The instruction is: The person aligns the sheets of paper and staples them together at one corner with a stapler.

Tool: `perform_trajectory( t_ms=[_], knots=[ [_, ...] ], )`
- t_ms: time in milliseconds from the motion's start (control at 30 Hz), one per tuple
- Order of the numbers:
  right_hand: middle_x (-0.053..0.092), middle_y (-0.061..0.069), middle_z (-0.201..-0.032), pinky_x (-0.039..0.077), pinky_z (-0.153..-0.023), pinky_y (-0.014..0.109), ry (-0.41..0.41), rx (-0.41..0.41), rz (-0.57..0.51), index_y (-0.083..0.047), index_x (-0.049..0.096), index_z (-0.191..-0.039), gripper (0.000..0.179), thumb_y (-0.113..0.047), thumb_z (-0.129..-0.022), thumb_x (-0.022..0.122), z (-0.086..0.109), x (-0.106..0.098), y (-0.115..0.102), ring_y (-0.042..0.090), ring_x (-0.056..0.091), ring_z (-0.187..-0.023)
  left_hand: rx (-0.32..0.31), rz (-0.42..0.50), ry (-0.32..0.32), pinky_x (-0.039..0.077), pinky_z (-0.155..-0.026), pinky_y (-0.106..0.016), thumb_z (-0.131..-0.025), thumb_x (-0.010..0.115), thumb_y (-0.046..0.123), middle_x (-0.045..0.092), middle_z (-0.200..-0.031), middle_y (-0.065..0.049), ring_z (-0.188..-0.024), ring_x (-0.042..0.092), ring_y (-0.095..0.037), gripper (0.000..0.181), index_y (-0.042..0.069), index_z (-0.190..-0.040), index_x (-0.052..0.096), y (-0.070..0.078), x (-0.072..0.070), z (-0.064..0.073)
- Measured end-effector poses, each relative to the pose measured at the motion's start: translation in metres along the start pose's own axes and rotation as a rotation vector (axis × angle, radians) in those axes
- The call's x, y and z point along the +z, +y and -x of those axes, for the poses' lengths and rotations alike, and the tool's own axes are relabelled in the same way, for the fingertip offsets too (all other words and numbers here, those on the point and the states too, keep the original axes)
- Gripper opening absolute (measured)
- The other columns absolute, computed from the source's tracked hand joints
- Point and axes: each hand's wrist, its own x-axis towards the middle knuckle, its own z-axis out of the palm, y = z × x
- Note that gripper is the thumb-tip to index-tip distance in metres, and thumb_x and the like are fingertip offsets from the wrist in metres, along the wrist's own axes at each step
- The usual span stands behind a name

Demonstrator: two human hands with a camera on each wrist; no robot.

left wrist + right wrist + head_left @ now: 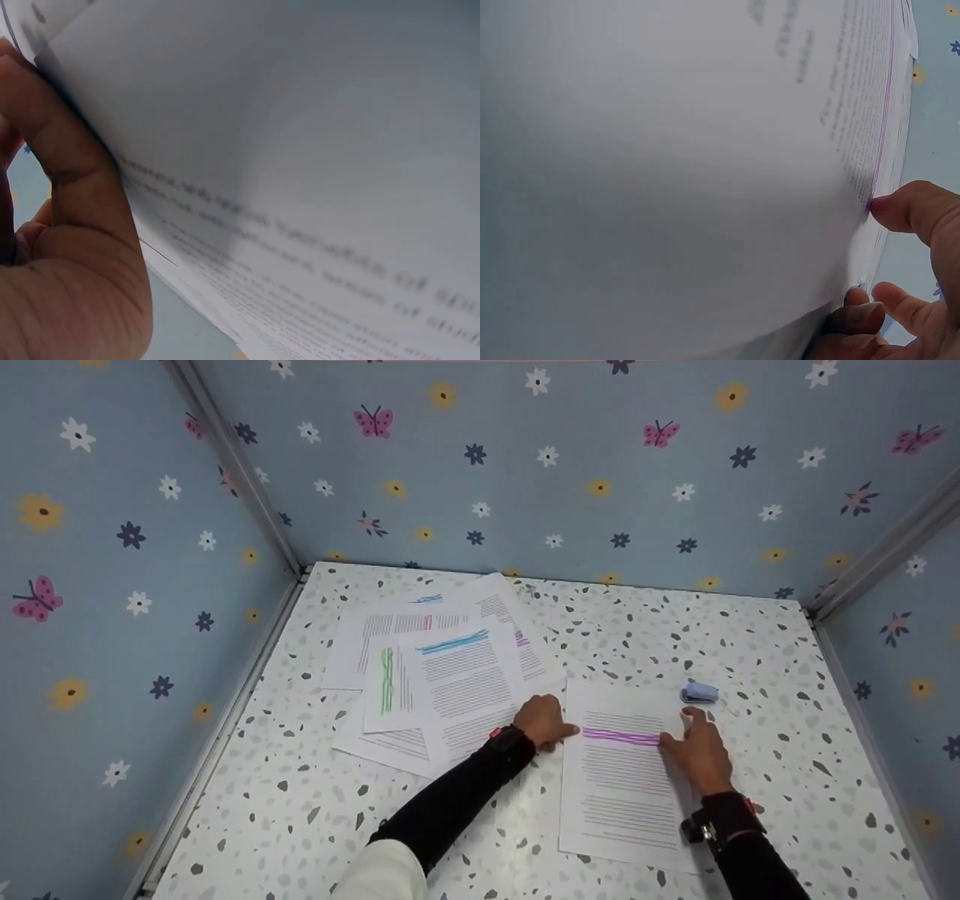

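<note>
A printed sheet of paper (622, 817) lies on the table, with purple highlighter strokes (621, 736) across its upper text. At its left edge, my left hand (544, 724) holds the sheet, the thumb reaching over the margin and the other fingers folded in. My right hand (699, 750) holds the opposite edge. Its thumb touches the page at the end of the purple strokes, and in the right wrist view the curled lower fingers (855, 319) sit by the paper's edge. A small light-blue stapler (700, 692) lies just beyond the right hand's fingertips.
Left of the sheet, several overlapping printed pages (469, 682) are spread out, marked in blue, green, pink and purple. The speckled white table (300, 787) meets patterned blue panels (510, 510) at the back and both sides.
</note>
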Motion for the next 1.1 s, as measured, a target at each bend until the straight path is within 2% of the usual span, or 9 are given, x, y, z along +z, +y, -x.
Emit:
perform_trajectory(
  t_ms=[233,367,433,533,633,733,867,967,1100],
  knots=[
    [0.057,0.023,-0.121,0.049,-0.070,0.050,0.074,-0.033,0.050,-0.003,0.045,-0.146,0.065,-0.033,-0.093,0.068,-0.001,0.003,-0.005,0.038,0.061,-0.097,0.035,0.029,-0.007,0.041,-0.037,-0.023,-0.090,0.081,0.027,0.057,-0.044,0.000,-0.036,0.054,-0.011,0.044,0.008,-0.054,0.064,0.000,-0.004,-0.003],
    [0.061,0.020,-0.114,0.048,-0.066,0.047,0.137,-0.059,0.037,-0.004,0.052,-0.141,0.057,-0.032,-0.093,0.068,0.001,0.006,-0.009,0.035,0.063,-0.092,0.013,0.107,-0.019,0.042,-0.037,-0.023,-0.092,0.078,0.025,0.059,-0.046,-0.002,-0.038,0.056,-0.013,0.044,0.008,-0.055,0.063,-0.003,-0.008,-0.002],
    [0.062,0.017,-0.110,0.046,-0.063,0.042,0.166,-0.061,-0.002,-0.006,0.055,-0.139,0.056,-0.036,-0.094,0.068,0.005,0.004,-0.012,0.032,0.061,-0.085,0.001,0.117,-0.002,0.042,-0.040,-0.023,-0.094,0.076,0.026,0.060,-0.049,-0.001,-0.041,0.057,-0.012,0.042,0.008,-0.058,0.063,-0.004,-0.016,0.001],
    [0.062,0.012,-0.104,0.041,-0.058,0.036,0.217,-0.079,-0.069,-0.007,0.059,-0.136,0.056,-0.044,-0.095,0.066,0.012,-0.005,-0.021,0.025,0.056,-0.075,0.014,0.045,0.112,0.045,-0.048,-0.027,-0.094,0.075,0.027,0.063,-0.059,-0.001,-0.050,0.059,-0.014,0.035,0.008,-0.067,0.065,-0.004,-0.038,0.007],
    [0.062,0.010,-0.103,0.039,-0.058,0.034,0.279,-0.112,-0.102,-0.008,0.063,-0.131,0.053,-0.048,-0.095,0.066,0.017,-0.019,-0.031,0.021,0.053,-0.073,0.043,-0.108,0.264,0.052,-0.063,-0.035,-0.095,0.073,0.030,0.068,-0.082,-0.008,-0.073,0.065,-0.023,0.028,0.004,-0.089,0.070,-0.008,-0.065,0.009],
    [0.064,0.010,-0.103,0.040,-0.061,0.034,0.323,-0.138,-0.122,-0.009,0.065,-0.127,0.049,-0.047,-0.095,0.067,0.021,-0.031,-0.041,0.022,0.053,-0.074,0.032,-0.277,0.350,0.054,-0.081,-0.046,-0.096,0.072,0.037,0.066,-0.108,-0.019,-0.100,0.063,-0.034,0.043,-0.001,-0.116,0.068,-0.019,-0.089,0.008],
    [0.066,0.011,-0.101,0.042,-0.063,0.033,0.336,-0.177,-0.163,-0.008,0.068,-0.124,0.044,-0.042,-0.096,0.069,0.025,-0.034,-0.045,0.022,0.056,-0.078,-0.052,-0.394,0.335,0.048,-0.095,-0.054,-0.094,0.072,0.046,0.055,-0.131,-0.025,-0.122,0.050,-0.041,0.064,0.001,-0.136,0.059,-0.046,-0.107,0.004],
    [0.066,0.011,-0.100,0.043,-0.063,0.033,0.319,-0.196,-0.179,-0.007,0.069,-0.122,0.042,-0.040,-0.096,0.069,0.030,-0.031,-0.044,0.022,0.057,-0.082,-0.105,-0.406,0.284,0.041,-0.104,-0.057,-0.091,0.074,0.049,0.047,-0.142,-0.026,-0.134,0.040,-0.042,0.072,0.004,-0.143,0.054,-0.063,-0.114,0.005],
    [0.066,0.012,-0.100,0.044,-0.063,0.033,0.300,-0.200,-0.174,-0.006,0.070,-0.119,0.039,-0.039,-0.097,0.068,0.034,-0.025,-0.040,0.025,0.060,-0.083,-0.127,-0.408,0.219,0.033,-0.110,-0.062,-0.087,0.076,0.051,0.036,-0.155,-0.027,-0.145,0.028,-0.045,0.083,0.008,-0.152,0.046,-0.077,-0.114,0.009]
  ],
)
